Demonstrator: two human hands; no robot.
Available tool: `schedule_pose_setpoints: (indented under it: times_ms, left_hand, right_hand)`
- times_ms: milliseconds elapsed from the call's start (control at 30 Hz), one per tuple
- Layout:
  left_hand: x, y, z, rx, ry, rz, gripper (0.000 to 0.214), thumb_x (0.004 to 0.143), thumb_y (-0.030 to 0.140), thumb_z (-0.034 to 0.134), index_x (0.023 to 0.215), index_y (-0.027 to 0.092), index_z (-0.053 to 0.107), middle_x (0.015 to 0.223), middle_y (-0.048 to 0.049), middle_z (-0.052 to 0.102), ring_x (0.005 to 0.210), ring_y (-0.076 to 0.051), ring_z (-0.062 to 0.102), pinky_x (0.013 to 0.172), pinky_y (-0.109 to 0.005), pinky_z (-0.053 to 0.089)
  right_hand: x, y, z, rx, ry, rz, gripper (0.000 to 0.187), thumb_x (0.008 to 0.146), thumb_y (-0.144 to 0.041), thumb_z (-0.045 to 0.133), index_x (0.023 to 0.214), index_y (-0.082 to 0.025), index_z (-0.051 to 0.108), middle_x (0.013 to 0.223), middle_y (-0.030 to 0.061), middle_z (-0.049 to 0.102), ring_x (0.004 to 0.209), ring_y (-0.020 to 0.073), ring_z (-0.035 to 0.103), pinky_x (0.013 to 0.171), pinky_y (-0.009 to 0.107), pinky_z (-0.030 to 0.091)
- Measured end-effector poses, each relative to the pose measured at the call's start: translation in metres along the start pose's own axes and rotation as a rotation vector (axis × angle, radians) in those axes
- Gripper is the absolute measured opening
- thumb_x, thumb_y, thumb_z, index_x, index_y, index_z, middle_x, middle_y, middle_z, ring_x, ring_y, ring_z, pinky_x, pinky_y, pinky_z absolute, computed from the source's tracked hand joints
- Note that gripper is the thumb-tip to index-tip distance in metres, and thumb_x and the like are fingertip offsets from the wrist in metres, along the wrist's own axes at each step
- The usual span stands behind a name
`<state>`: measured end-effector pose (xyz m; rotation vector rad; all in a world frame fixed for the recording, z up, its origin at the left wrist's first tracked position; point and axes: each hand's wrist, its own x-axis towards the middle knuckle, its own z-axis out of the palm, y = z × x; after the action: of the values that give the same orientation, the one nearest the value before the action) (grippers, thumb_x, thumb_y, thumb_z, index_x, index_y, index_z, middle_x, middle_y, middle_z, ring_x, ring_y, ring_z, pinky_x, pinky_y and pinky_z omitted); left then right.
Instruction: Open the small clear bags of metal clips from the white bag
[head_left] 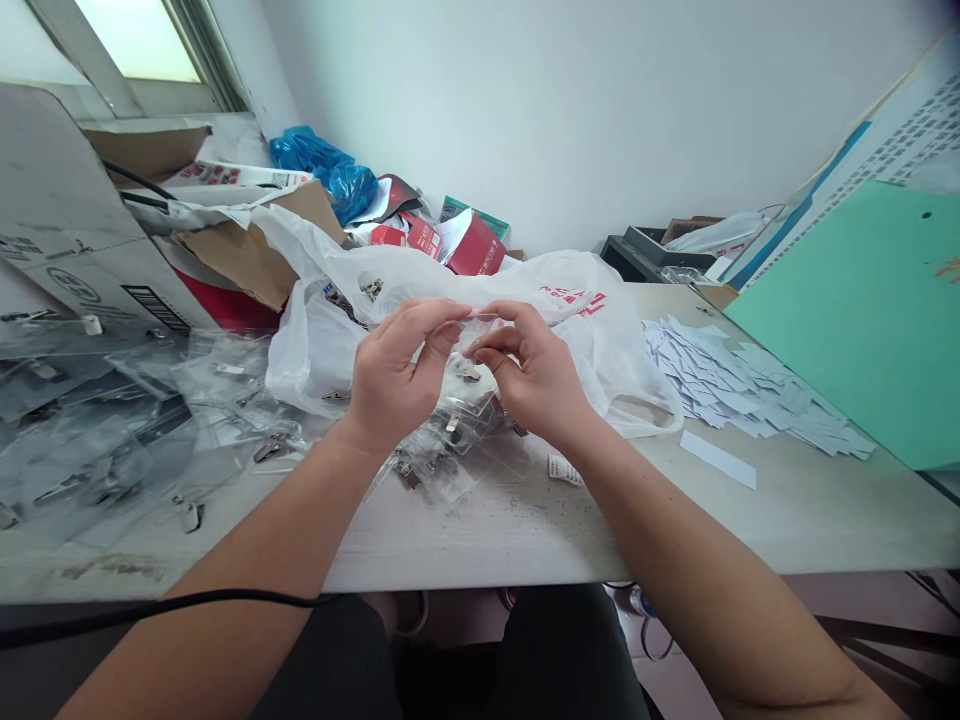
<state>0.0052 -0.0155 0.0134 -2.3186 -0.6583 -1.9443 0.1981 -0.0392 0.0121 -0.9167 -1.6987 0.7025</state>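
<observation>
My left hand (394, 375) and my right hand (529, 370) are raised together over the middle of the table, fingers pinched on one clear plastic badge sleeve (471, 322) held between them. A metal clip (469, 372) hangs below the sleeve between my palms. Under my hands lies a small heap of clear sleeves with clips (442, 450). Just behind them sits a crumpled white plastic bag (592, 330) with red print, holding more clips.
A large pile of clear sleeves (112, 430) covers the table's left side. White paper slips (742, 385) are heaped at right beside a green folder (862, 320). Cardboard boxes (67, 240), red packets (472, 245) and a blue bag (330, 170) crowd the back. A black cable (187, 605) crosses my left forearm.
</observation>
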Motion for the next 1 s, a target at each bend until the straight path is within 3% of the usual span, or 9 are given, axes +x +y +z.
schedule_pose_setpoints:
  times_ms: [367,567,833,1000]
  left_hand:
    - [-0.003,0.0,0.002,0.011,0.007,-0.008,0.019,0.11,0.024,0.072,0.127,0.029,0.079,0.117,-0.0024,0.085,0.103,-0.017,0.081,0.093,-0.034,0.07]
    - [-0.007,-0.006,0.0,-0.006,0.011,-0.118,0.018,0.111,0.032,0.073,0.128,0.031,0.079,0.117,-0.0036,0.084,0.106,-0.019,0.081,0.091,-0.037,0.073]
    - [-0.004,-0.006,-0.002,-0.009,0.028,-0.12,0.018,0.11,0.034,0.074,0.127,0.031,0.08,0.118,-0.0031,0.084,0.107,-0.021,0.081,0.089,-0.038,0.074]
    - [-0.003,-0.005,-0.002,-0.032,0.05,-0.098,0.019,0.11,0.03,0.074,0.128,0.034,0.08,0.118,-0.0017,0.084,0.106,-0.02,0.081,0.09,-0.037,0.074]
  right_hand:
    - [0.003,0.003,-0.002,-0.076,0.004,-0.023,0.03,0.105,-0.023,0.062,0.132,-0.034,0.056,0.11,0.0017,0.084,0.107,0.0254,0.081,0.098,0.046,0.06]
    - [0.007,0.011,0.002,-0.155,0.06,-0.061,0.029,0.105,-0.033,0.065,0.133,-0.031,0.059,0.116,0.0055,0.083,0.107,0.0265,0.077,0.097,0.045,0.06]
    - [0.012,0.012,-0.001,-0.24,0.061,-0.166,0.01,0.105,-0.033,0.065,0.108,-0.026,0.072,0.108,0.0083,0.081,0.1,0.0255,0.072,0.095,0.044,0.058]
    - [0.012,0.01,-0.001,-0.27,0.034,-0.175,0.012,0.106,-0.03,0.064,0.099,-0.026,0.072,0.101,0.0071,0.079,0.097,0.0249,0.068,0.094,0.042,0.056]
